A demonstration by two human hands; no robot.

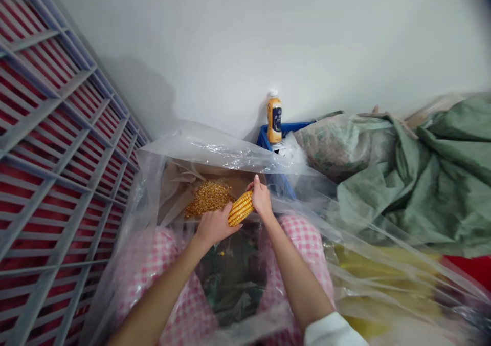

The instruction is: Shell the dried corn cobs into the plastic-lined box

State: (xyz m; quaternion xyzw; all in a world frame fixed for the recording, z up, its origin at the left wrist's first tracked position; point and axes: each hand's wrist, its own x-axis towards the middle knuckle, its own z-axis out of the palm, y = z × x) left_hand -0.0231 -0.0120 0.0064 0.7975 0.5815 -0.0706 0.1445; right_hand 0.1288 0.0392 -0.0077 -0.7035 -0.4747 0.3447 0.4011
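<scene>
Left hand: the left hand (215, 225) is clenched around the near end of a corn cob (241, 208), thumb lying along its side
Right hand: the right hand (261, 198) grips the far end of the same cob, fingers curled over the top
Corn cob: yellow, still covered in rows of kernels, held tilted between both hands, just above the person's lap and right at the near edge of the cardboard box
Loose kernels: a heap of loose kernels (209, 197) lies in the box, just beyond and to the left of the cob; a few stray ones sit lower down between the knees
Cardboard box: the cardboard box (176, 182) is brown with its flaps open, standing in front of the knees under clear plastic
Plastic sheet: a big clear plastic sheet (215, 149) drapes over the box and both legs
Legs: pink checked trousers (307, 241) show through the plastic on either side of the hands
Bottle: an orange bottle (274, 117) with a white cap and dark label stands upright against the white wall, on the blue crate
Blue crate: the blue crate (268, 133) sits behind the box, partly hidden by plastic
Green sacks: crumpled green sacks (414, 182) pile up to the right, well apart from the hands
Left side: a grey metal grille (57, 146) over red slats
</scene>
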